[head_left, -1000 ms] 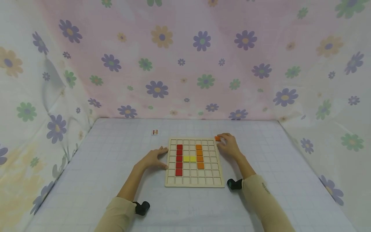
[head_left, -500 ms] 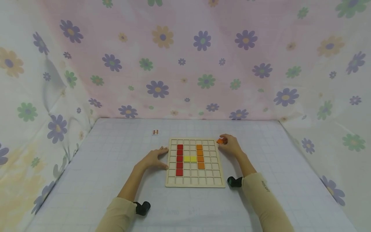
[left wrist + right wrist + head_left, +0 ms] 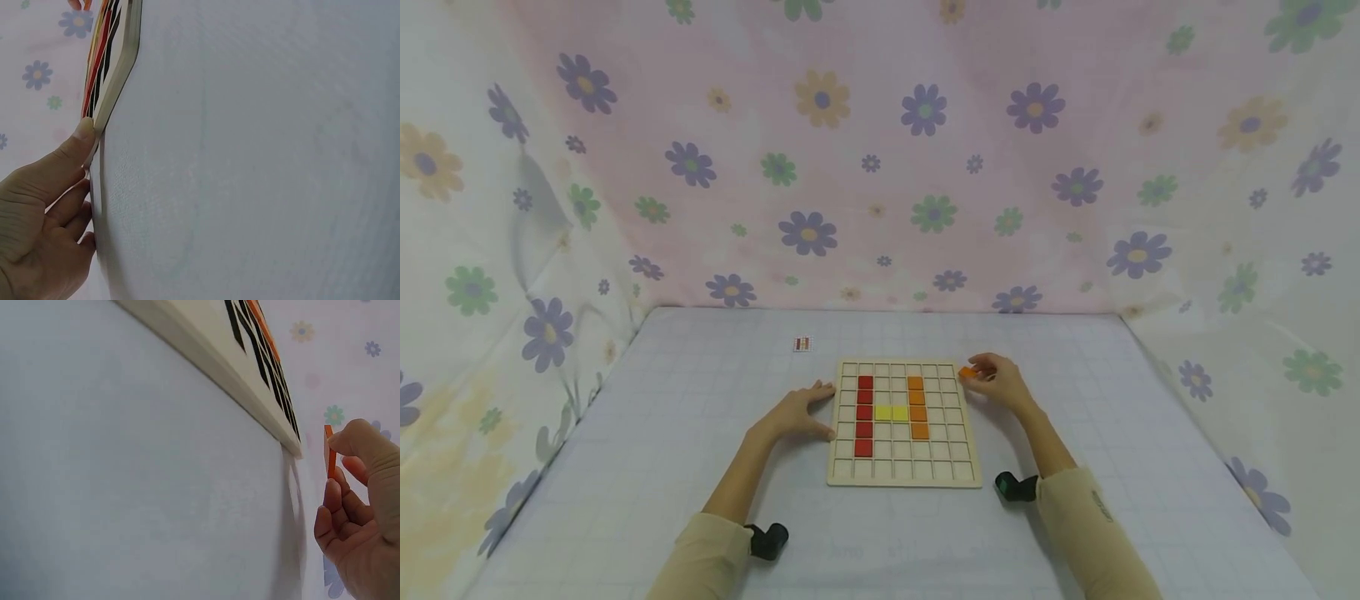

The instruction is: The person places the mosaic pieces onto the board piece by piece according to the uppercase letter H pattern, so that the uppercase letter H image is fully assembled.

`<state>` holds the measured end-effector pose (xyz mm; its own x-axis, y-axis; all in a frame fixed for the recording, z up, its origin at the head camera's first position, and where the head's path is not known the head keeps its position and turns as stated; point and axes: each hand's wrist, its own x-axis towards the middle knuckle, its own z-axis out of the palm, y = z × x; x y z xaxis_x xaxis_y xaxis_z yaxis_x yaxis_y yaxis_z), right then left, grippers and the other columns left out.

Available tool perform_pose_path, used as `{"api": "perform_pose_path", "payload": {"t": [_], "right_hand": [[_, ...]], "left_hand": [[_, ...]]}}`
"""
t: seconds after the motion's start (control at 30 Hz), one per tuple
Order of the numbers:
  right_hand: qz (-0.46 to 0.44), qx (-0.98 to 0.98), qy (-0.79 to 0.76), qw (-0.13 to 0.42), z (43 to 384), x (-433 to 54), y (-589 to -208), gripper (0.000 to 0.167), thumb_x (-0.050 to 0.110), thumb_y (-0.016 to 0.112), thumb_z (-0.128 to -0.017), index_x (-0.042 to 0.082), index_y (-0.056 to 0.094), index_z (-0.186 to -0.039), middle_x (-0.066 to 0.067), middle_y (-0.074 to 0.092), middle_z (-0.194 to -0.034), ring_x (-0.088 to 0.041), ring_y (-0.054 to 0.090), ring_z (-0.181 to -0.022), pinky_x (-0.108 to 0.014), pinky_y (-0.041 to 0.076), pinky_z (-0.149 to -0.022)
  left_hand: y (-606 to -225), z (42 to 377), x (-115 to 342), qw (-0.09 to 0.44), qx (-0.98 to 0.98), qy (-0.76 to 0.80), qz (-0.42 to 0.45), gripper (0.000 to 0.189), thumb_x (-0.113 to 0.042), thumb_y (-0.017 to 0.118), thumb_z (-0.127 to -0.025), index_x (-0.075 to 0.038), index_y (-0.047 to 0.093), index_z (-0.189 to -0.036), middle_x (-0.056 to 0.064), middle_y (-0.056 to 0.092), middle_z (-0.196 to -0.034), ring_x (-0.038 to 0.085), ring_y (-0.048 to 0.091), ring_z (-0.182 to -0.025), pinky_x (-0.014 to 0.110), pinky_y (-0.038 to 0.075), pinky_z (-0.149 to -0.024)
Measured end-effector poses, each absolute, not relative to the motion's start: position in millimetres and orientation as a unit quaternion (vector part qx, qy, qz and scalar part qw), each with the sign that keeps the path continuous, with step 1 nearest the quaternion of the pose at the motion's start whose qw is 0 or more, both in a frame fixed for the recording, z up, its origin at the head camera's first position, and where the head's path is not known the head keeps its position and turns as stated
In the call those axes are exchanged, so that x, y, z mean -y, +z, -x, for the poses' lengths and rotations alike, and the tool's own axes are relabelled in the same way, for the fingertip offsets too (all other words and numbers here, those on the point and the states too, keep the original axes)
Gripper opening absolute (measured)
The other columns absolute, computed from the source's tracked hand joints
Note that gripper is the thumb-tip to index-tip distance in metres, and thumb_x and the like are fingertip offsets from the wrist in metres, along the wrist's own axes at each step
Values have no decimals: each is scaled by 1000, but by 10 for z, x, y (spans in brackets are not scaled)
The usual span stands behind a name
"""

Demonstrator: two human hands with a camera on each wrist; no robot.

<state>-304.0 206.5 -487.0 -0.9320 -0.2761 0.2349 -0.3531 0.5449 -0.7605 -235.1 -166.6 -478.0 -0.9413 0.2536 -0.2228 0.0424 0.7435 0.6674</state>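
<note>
A square wooden grid board [image 3: 904, 470] lies on the table. Red tiles [image 3: 864, 412] form a column on its left part, two yellow tiles [image 3: 892, 413] sit side by side in the middle, and orange tiles [image 3: 917, 396] form a shorter column to their right. My left hand [image 3: 792, 414] rests at the board's left edge, thumb and fingers spread; its thumb touches the rim in the left wrist view. At the board's top right corner, my right hand [image 3: 1000, 382] pinches a loose orange tile [image 3: 330, 450] between thumb and fingers, off the table.
A small printed card [image 3: 802, 343] lies behind the board, to its left. Flowered cloth [image 3: 880, 183] walls off the back and both sides of the table. A black wrist camera [image 3: 767, 542] sits at the left sleeve, another wrist camera [image 3: 1015, 487] at the right.
My right hand has picked the orange tile up from behind the board's right corner and drawn it slightly nearer, beside the board's edge. The left hand and the tiles on the board stay put.
</note>
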Motion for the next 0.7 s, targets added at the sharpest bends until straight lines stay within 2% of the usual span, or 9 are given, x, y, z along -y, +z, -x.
{"api": "perform_pose_path", "payload": {"t": [0.17,0.43,0.6,0.7], "right_hand": [[-219,863,452,47,2892,-2019,-4915,33,1,73,-76,-9,63,-105,-19,66,-90,-22,60,-75,-22,51,-65],[-278,845,456,26,2568,-1749,-4921,29,-3,71,-73,-6,65,-101,-16,67,-93,-24,57,-75,-28,51,-65],[-322,828,459,19,2439,-1603,-4934,26,-3,71,-74,-6,65,-98,-16,66,-92,-19,55,-71,-23,48,-61],[-323,834,448,5,2400,-1552,-4967,25,-1,73,-75,-4,66,-99,-14,66,-92,-19,55,-74,-22,47,-62]], "left_hand": [[-4766,2347,1665,153,-917,360,-81,82,-23,83,-69,-10,46,-140,17,27,-151,37,20,-140,56,16,-112],[-4747,2344,1664,155,-919,356,-72,82,-24,83,-69,-11,46,-140,17,28,-151,39,20,-140,58,17,-111],[-4765,2359,1663,155,-919,356,-70,82,-24,83,-68,-11,46,-140,16,28,-151,38,19,-141,58,16,-111],[-4775,2362,1659,154,-918,357,-72,82,-23,83,-68,-11,46,-140,16,28,-151,39,19,-140,58,16,-111]]}}
